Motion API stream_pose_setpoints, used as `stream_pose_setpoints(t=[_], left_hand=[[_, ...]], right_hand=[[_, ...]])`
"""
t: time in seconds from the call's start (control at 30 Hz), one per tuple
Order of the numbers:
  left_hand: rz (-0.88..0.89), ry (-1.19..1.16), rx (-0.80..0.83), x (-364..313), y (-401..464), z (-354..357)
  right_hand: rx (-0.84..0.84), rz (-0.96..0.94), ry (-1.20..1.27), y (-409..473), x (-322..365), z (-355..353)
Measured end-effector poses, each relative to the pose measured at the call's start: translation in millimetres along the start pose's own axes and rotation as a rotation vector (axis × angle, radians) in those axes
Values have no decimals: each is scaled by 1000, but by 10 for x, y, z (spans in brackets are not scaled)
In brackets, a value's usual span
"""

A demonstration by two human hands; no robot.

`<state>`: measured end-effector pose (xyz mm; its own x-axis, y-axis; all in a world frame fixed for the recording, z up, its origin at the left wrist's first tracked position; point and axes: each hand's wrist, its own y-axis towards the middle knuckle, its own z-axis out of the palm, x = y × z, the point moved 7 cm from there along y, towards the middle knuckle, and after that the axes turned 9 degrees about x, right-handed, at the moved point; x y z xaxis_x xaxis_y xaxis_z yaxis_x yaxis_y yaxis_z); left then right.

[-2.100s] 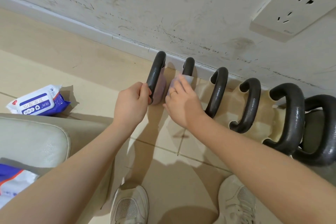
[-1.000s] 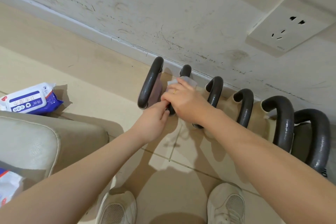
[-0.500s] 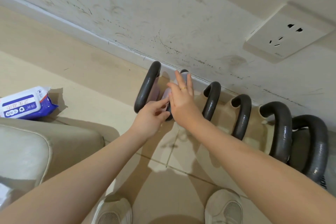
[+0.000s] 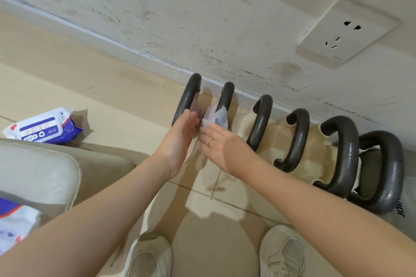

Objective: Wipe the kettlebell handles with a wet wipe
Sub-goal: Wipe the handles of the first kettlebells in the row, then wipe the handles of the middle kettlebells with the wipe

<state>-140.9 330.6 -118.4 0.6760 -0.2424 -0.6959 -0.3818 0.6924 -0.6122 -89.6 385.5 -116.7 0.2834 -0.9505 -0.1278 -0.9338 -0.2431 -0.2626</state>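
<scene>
— Kettlebells (image 4: 295, 139) stand in a row on the floor along the wall's skirting, six dark handles showing; take the second handle (image 4: 225, 98), counted from the wipe-pack end of the row, as the mark. Where is the wipe?

— Wet wipe (image 4: 217, 118) lies draped on the lower, near part of the second handle, touching it; it looks damp and partly see-through; its near edge meets the right hand's fingertips (image 4: 206, 129).

— And the hands themselves?

— Right hand (image 4: 225, 146) sits just in front of the second handle, fingers nearly straight and close together, a ring on one finger; the tips pinch or press the wipe's edge, though I cannot tell which; the palm is not wrapped around the handle. Left hand (image 4: 180, 135) is just beside the second handle, on the wipe-pack side, flat and open with fingers extended; its fingers rest against the near end of the first handle (image 4: 188, 99); it closes on nothing.

— Anything else around?

— Wipe pack (image 4: 42, 127), blue and white, lies on the floor well away from the second handle, past the first handle; a pale cushion (image 4: 45, 173) sits nearer the person on that same side; a wall socket (image 4: 344, 31) is up the wall above the farther handles; two white shoes (image 4: 283, 252) stand on the tiles below the second handle.
</scene>
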Motion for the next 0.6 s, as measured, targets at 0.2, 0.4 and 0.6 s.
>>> stream_pose_setpoints(t=[0.2, 0.4, 0.6], left_hand=[[175, 132, -83, -257, -113, 191], [281, 566, -219, -408, -23, 496], [65, 864, -1, -193, 436, 1025]], right_hand=[[-197, 123, 604, -207, -535, -600], [-536, 906, 1148, -1099, -1548, -565], [-894, 1290, 1435, -1673, -1726, -208]])
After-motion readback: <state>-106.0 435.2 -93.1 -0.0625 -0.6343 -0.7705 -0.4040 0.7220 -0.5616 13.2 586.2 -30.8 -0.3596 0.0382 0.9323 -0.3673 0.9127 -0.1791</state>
